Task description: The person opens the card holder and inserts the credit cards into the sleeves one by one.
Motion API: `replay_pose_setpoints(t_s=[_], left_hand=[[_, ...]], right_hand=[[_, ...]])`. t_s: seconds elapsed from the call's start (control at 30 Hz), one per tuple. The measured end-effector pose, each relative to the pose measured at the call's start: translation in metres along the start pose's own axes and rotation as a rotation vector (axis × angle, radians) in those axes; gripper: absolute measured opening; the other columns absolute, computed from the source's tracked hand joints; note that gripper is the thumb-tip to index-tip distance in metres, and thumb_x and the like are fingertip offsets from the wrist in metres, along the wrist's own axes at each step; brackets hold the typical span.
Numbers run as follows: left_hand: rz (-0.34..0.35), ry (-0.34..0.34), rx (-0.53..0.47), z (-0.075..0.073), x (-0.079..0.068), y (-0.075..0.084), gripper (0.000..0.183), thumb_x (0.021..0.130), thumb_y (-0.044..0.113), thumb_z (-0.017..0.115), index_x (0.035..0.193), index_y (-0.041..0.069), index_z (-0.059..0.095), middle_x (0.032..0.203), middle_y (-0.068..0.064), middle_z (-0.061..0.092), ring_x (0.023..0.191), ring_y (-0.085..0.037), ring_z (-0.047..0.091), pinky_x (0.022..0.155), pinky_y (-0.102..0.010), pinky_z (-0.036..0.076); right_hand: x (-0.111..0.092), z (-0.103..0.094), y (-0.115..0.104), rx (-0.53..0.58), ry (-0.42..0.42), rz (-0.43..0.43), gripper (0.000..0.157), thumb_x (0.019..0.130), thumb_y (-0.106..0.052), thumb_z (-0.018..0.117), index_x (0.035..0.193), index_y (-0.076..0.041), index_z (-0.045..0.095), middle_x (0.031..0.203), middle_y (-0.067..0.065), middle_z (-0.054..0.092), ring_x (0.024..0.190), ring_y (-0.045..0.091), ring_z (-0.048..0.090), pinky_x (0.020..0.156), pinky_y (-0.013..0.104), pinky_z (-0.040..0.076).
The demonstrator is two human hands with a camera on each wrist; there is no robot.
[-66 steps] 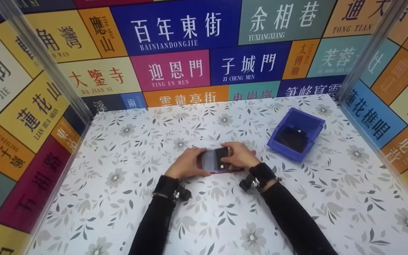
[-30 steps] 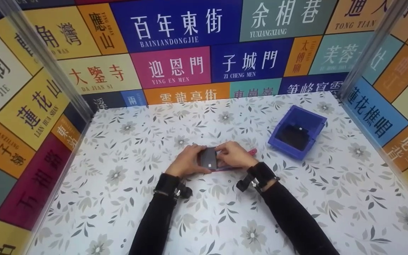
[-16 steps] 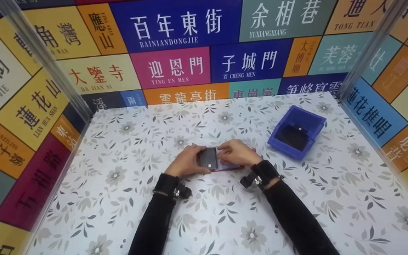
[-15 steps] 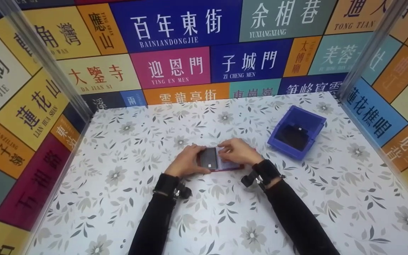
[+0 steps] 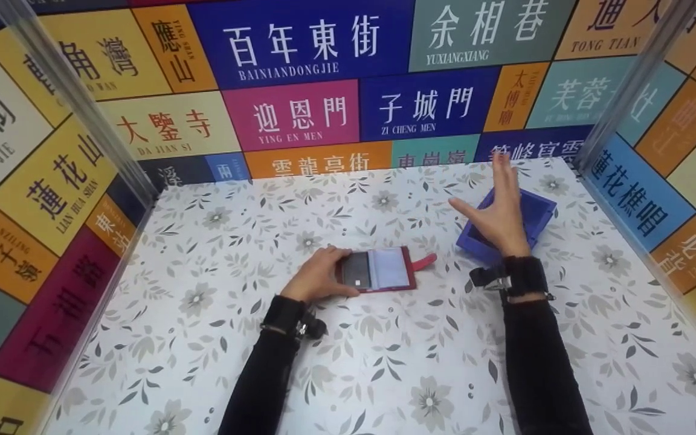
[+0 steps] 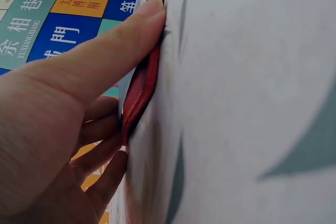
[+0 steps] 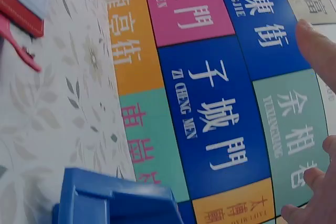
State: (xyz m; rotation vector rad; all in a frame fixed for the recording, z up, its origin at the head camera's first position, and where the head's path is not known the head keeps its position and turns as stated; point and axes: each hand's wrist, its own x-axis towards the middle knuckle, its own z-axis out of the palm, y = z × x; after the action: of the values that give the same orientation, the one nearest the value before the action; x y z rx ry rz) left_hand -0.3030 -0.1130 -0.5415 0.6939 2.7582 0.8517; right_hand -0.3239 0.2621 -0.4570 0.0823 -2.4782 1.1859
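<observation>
My left hand (image 5: 315, 279) pinched the open red wallet (image 5: 378, 270), apparently flat on the table; my right hand (image 5: 499, 211), fingers spread, hovered over the blue bin (image 5: 538, 208).

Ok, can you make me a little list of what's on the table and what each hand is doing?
left hand: holds the open wallet's left edge, thumb on its rim
right hand: raised, fingers spread, holding nothing, over the blue bin
red wallet: lies open, strap out to the right
blue bin: right of the wallet, contents hidden
table: floral cover
</observation>
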Motion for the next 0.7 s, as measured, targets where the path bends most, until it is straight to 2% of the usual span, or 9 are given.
replay_pose_setpoints(t_s=[0.13,0.3,0.4,0.5,0.57,0.7], left_hand=[[0.001,0.002,0.004,0.000,0.000,0.000,0.097,0.072,0.048,0.093,0.152,0.012,0.051,0.143,-0.011,0.058,0.133,-0.029,0.052,0.116,-0.044,0.042],[-0.001,0.002,0.015,-0.001,0.000,-0.001,0.098,0.072,0.048,0.093,0.152,0.012,0.051,0.142,-0.011,0.059,0.132,-0.029,0.053,0.116,-0.044,0.042],[-0.006,0.000,0.010,-0.003,0.000,-0.001,0.098,0.072,0.048,0.093,0.152,0.012,0.051,0.143,-0.011,0.058,0.132,-0.029,0.053,0.116,-0.045,0.042],[-0.011,0.005,0.012,-0.003,-0.001,-0.001,0.097,0.071,0.048,0.093,0.152,0.013,0.051,0.142,-0.010,0.059,0.132,-0.029,0.053,0.116,-0.044,0.042],[-0.009,0.010,0.015,-0.003,-0.001,0.000,0.096,0.072,0.047,0.093,0.151,0.012,0.052,0.142,-0.010,0.059,0.132,-0.028,0.053,0.116,-0.044,0.042],[0.003,-0.002,0.012,-0.001,-0.001,0.002,0.096,0.073,0.047,0.093,0.152,0.011,0.051,0.143,-0.011,0.058,0.133,-0.029,0.052,0.116,-0.044,0.042]], right_hand=[[0.001,-0.011,0.018,-0.024,0.045,0.067,0.115,0.086,-0.055,0.079,0.167,-0.034,0.001,0.175,-0.003,-0.008,0.161,0.030,-0.012,0.128,0.062,-0.001],[0.001,-0.007,0.038,-0.040,0.059,0.159,0.096,0.099,-0.056,0.060,0.168,-0.028,-0.001,0.175,0.001,-0.008,0.160,0.035,-0.012,0.129,0.060,0.000],[0.001,0.000,0.047,-0.071,0.055,0.221,0.085,0.106,-0.043,0.050,0.168,-0.013,0.000,0.175,0.014,-0.003,0.159,0.043,-0.006,0.129,0.058,0.000],[0.001,0.010,0.055,-0.164,0.018,0.266,0.079,0.106,-0.026,0.048,0.163,0.006,0.004,0.169,0.032,0.006,0.155,0.056,0.004,0.129,0.058,0.004],[-0.001,0.016,0.059,-0.266,-0.042,0.294,0.078,0.103,-0.018,0.050,0.158,0.017,0.008,0.162,0.044,0.012,0.149,0.064,0.011,0.127,0.064,0.007],[-0.007,0.022,0.068,-0.426,-0.107,0.344,0.063,0.093,-0.016,0.058,0.140,0.023,0.044,0.142,0.051,0.041,0.132,0.069,0.040,0.115,0.071,0.030]])
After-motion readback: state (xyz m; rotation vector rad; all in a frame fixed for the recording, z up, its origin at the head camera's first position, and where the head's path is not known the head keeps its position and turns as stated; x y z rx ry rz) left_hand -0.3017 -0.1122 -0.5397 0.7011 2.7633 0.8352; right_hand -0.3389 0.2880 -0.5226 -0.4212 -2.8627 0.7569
